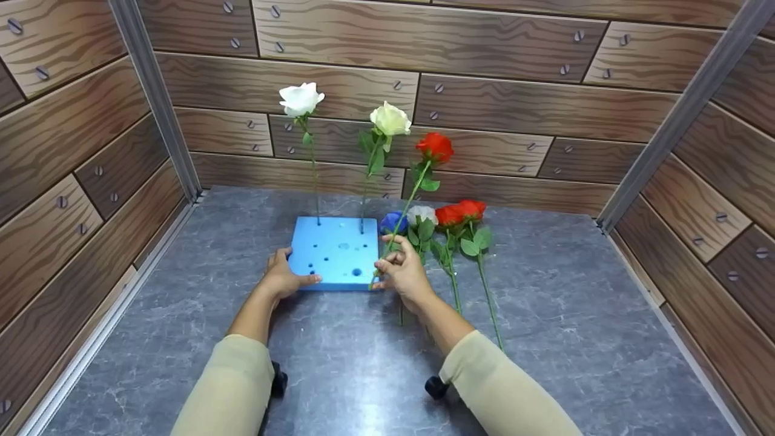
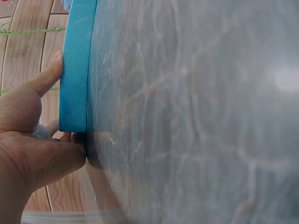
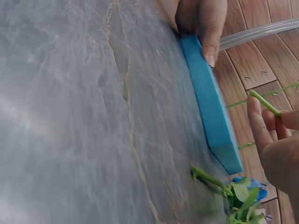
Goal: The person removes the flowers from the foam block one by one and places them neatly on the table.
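Red rose [image 1: 435, 147] is in our right hand [image 1: 404, 275], its stem pinched in the grip by the near right corner of the blue block [image 1: 340, 257], towards the far edge of the desk [image 1: 563, 315]. Our left hand [image 1: 281, 280] grips the block's left side. A white rose [image 1: 301, 100] and a cream rose [image 1: 390, 118] already stand in it; ours isn't yet in, and four loose roses [image 1: 449, 215] lie on the right. Its bloom points up, long axis slanting towards the desk's far right corner.

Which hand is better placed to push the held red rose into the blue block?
Probably the right hand: it pinches the red rose by its stem beside the blue block, which the left hand holds.
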`<state>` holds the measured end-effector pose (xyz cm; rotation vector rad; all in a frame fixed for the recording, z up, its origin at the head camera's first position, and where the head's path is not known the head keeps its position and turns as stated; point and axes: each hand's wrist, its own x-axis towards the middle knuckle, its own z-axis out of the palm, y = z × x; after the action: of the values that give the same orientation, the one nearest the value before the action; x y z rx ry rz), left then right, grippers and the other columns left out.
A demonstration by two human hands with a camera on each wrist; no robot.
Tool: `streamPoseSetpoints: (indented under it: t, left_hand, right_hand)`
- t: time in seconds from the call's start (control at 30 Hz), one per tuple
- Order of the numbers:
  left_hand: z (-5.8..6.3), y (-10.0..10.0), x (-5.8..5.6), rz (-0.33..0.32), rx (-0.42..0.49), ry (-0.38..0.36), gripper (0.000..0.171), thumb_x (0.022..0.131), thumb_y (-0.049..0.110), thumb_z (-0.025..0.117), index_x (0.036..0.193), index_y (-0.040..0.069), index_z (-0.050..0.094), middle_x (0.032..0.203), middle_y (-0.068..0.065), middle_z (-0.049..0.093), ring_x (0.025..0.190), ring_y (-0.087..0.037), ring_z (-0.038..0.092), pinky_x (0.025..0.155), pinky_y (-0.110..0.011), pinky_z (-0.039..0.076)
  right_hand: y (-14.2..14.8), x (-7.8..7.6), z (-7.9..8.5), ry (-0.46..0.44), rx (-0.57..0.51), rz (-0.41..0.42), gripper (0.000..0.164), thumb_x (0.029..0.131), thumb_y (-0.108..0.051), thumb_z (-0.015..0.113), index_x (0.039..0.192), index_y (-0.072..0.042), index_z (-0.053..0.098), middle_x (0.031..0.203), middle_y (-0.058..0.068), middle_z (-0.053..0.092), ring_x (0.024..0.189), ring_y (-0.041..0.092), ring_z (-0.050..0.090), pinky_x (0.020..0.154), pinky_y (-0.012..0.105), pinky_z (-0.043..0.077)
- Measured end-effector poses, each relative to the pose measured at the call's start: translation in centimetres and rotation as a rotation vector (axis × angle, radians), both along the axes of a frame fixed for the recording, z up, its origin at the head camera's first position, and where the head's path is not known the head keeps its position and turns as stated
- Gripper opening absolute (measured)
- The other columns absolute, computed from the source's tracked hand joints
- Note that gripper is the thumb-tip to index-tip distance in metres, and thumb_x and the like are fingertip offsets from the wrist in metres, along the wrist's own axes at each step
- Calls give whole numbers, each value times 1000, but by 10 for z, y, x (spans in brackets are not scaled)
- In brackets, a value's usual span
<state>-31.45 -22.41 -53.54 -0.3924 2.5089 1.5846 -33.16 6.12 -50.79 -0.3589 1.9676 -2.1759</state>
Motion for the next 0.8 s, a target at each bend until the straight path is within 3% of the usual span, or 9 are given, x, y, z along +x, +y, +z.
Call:
streamPoseSetpoints:
  t: [0.3, 0.57, 0.8]
  left_hand:
    - [0, -1, 1, -5, -2, -3, 110, 95, 28, 87, 173, 7, 12, 178, -26, 9, 167, -47, 14, 135, -62, 23]
    - [1, 1, 0, -11, 5, -1, 111, 94, 30, 87, 173, 8, 12, 179, -26, 9, 167, -48, 14, 135, -62, 23]
    - [-1, 0, -1, -7, 1, 1, 112, 94, 30, 88, 173, 7, 12, 178, -27, 8, 166, -50, 15, 134, -63, 26]
  right_hand:
    - [18, 10, 3, -40, 92, 23, 55, 103, 9, 65, 151, -13, 49, 90, 4, 63, 83, 18, 66, 64, 40, 67]
    - [41, 17, 7, -83, 157, 115, 62, 103, 9, 63, 159, -9, 41, 90, 2, 60, 85, 17, 66, 65, 36, 67]
    - [73, 17, 13, -131, 181, 198, 65, 104, 8, 61, 162, -9, 37, 93, 3, 60, 87, 18, 65, 67, 40, 68]
